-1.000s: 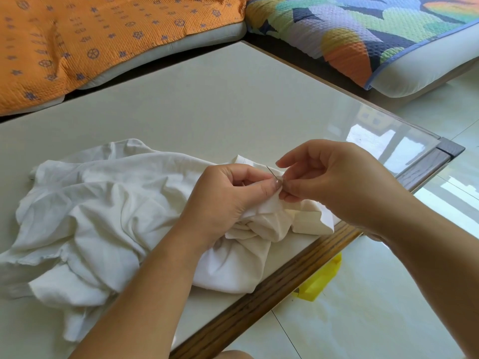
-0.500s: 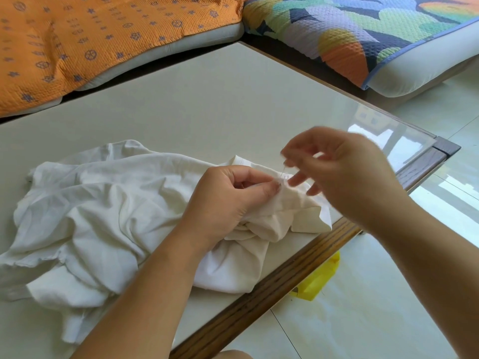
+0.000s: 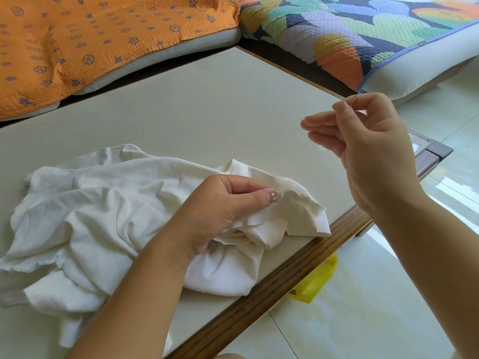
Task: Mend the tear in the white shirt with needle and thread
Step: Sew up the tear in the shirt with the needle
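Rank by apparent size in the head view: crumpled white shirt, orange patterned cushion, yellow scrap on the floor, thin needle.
1. crumpled white shirt and orange patterned cushion: alike, cushion cropped and farther.
2. yellow scrap.
3. thin needle.

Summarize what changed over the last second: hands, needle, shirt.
The right hand, pinching the needle, rose from the fold up and away to the right, drawing thread out of the cloth. The left hand kept its pinch on the white shirt, which stayed bunched on the table.
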A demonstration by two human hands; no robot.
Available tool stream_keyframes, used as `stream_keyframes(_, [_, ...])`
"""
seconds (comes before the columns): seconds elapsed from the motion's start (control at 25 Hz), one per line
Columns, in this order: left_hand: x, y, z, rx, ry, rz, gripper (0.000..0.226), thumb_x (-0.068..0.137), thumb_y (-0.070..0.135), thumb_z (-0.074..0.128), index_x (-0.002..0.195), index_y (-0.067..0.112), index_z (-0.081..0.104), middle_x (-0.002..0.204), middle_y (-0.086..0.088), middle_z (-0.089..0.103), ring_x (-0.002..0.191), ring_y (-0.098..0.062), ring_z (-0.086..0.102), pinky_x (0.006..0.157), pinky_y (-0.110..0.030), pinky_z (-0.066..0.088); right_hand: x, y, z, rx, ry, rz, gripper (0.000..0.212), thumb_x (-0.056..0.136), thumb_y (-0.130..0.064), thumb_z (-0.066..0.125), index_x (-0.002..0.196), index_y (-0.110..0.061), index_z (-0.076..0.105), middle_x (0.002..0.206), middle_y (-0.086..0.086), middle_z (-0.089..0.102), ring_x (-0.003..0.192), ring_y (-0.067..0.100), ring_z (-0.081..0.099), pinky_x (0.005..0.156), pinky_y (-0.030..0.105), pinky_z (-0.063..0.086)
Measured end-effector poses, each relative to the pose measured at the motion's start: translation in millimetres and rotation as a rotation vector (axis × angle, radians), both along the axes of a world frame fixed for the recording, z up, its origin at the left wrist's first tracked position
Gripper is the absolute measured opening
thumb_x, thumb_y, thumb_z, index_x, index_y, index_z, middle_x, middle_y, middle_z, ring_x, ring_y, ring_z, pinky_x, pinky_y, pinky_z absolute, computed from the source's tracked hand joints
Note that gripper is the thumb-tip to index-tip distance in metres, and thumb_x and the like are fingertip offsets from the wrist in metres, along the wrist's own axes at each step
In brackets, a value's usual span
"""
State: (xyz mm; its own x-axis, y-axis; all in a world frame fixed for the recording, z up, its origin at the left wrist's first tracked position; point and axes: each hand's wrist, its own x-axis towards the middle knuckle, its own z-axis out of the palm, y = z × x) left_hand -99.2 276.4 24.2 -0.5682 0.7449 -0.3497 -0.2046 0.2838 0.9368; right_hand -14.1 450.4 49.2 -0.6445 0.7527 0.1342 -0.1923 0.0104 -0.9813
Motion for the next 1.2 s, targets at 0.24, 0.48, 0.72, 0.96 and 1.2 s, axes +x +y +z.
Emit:
stream_keyframes(0.24, [-1, -2, -2, -0.021, 0.035, -0.062, 0.027, 0.067, 0.030, 0.077, 0.090, 0.016, 0.081, 0.092, -0.008, 0.078, 0.091, -0.019, 0.074, 0.084, -0.032, 0.057, 1, 4, -4, 0.155, 0.092, -0.084, 0.013, 0.102, -0.011, 0.044, 0.093, -0.019, 0.049, 0.088, 0.008, 0.073, 0.092, 0.020, 0.072, 0.090, 0.039, 0.056])
stream_keyframes(0.48, [-3, -3, -2, -0.036, 0.063, -0.115, 0.022, 0.068, 0.032, 0.076, 0.086, 0.020, 0.081, 0.086, 0.000, 0.077, 0.088, -0.009, 0.072, 0.079, -0.024, 0.052, 2, 12, -8, 0.251, 0.163, -0.214, 0.016, 0.100, -0.010, 0.044, 0.091, -0.023, 0.047, 0.090, 0.014, 0.070, 0.093, 0.018, 0.072, 0.094, 0.040, 0.054])
stream_keyframes(0.72, [-3, -3, -3, -0.017, 0.032, -0.103, 0.017, 0.069, 0.028, 0.075, 0.083, 0.020, 0.081, 0.083, -0.001, 0.077, 0.083, -0.009, 0.072, 0.072, -0.020, 0.053, 2, 4, -12, 0.352, -0.062, -0.083, 0.011, 0.101, -0.010, 0.047, 0.094, -0.018, 0.052, 0.084, 0.001, 0.073, 0.086, 0.014, 0.072, 0.089, 0.040, 0.056])
stream_keyframes(0.96, [-5, -1, -1, 0.055, -0.085, 0.053, 0.021, 0.073, 0.027, 0.074, 0.086, 0.011, 0.078, 0.078, -0.013, 0.073, 0.065, -0.022, 0.069, 0.052, -0.025, 0.052, 8, -26, -13, 0.648, -0.425, 0.216, 0.006, 0.099, -0.024, 0.048, 0.096, -0.026, 0.052, 0.080, -0.012, 0.069, 0.079, 0.003, 0.063, 0.075, 0.028, 0.053])
stream_keyframes(1.2, [-9, -1, -3, 0.085, -0.124, 0.101, 0.022, 0.070, 0.026, 0.075, 0.084, 0.009, 0.076, 0.078, -0.014, 0.072, 0.066, -0.020, 0.069, 0.056, -0.025, 0.056, 17, -29, -13, 0.802, -0.570, 0.382, 0.005, 0.098, -0.028, 0.049, 0.101, -0.026, 0.053, 0.094, -0.013, 0.062, 0.086, 0.005, 0.054, 0.074, 0.020, 0.044])
